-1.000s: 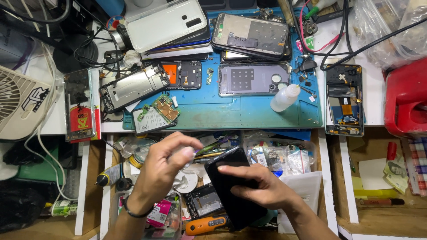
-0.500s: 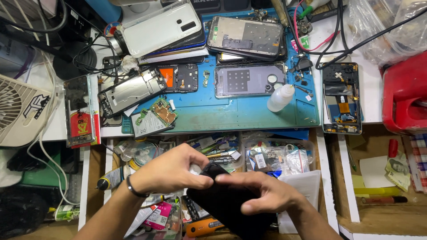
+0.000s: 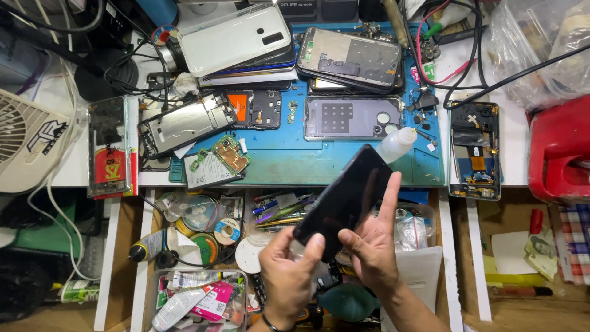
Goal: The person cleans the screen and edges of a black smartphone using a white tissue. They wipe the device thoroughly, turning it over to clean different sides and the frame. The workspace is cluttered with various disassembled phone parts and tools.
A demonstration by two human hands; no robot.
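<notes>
I hold a black phone (image 3: 347,197) with a dark screen tilted over the open drawer, its top end toward the blue work mat (image 3: 295,158). My left hand (image 3: 289,276) grips its lower end with thumb and fingers. My right hand (image 3: 373,243) supports it from the right, index finger stretched along its edge. A small clear squeeze bottle (image 3: 396,144) lies on the mat just beyond the phone's top.
The mat carries several opened phones, back covers (image 3: 236,37) and circuit boards (image 3: 224,157). A dismantled phone (image 3: 473,150) lies right of it, a red case (image 3: 562,154) at far right, a white fan (image 3: 31,141) at left. The drawer holds tape rolls (image 3: 209,230), tools and tubes.
The phone was held low over the drawer between both hands; now it is raised and tilted toward the mat, with my right hand shifted to its right edge.
</notes>
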